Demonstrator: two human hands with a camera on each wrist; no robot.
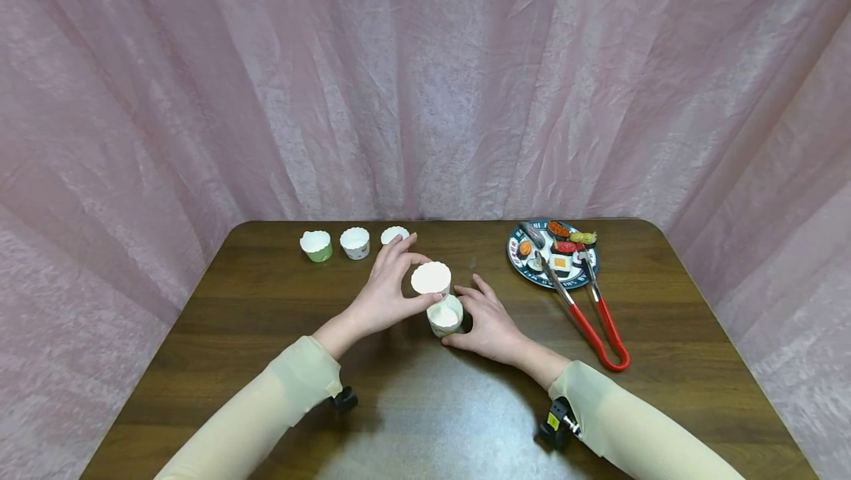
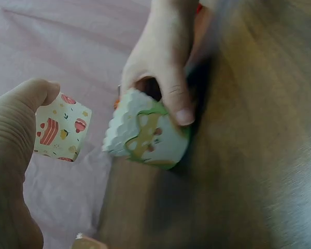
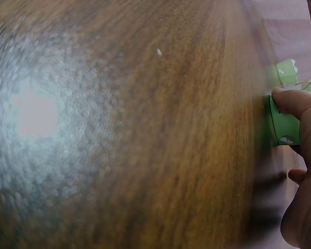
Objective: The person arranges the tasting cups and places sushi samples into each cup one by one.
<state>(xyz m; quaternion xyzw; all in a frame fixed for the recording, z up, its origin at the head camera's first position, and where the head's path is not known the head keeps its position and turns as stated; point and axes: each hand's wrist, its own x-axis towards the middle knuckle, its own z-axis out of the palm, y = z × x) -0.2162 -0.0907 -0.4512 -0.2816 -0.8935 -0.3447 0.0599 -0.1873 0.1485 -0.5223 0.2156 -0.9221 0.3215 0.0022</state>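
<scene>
Between thumb and fingers my left hand point(image 1: 384, 295) holds a white paper baking cup point(image 1: 431, 278), printed with strawberries and cake slices in the left wrist view. My right hand point(image 1: 490, 323) grips a second paper cup point(image 1: 444, 319) by its side, at the middle of the table. That one is green and white with a cartoon dog point(image 2: 154, 136) and a scalloped rim; its green side point(image 3: 285, 123) shows in the right wrist view. The held cups overlap in the head view, but appear apart in the left wrist view, the strawberry one raised off the table.
Toward the back left stand a green cup point(image 1: 316, 246), a grey-patterned cup point(image 1: 355, 243) and a third cup point(image 1: 395, 234), partly behind my left fingers. At right, red-handled tongs point(image 1: 608, 347) lean across a patterned plate point(image 1: 513, 247) of sushi-like pieces. A pink curtain hangs behind.
</scene>
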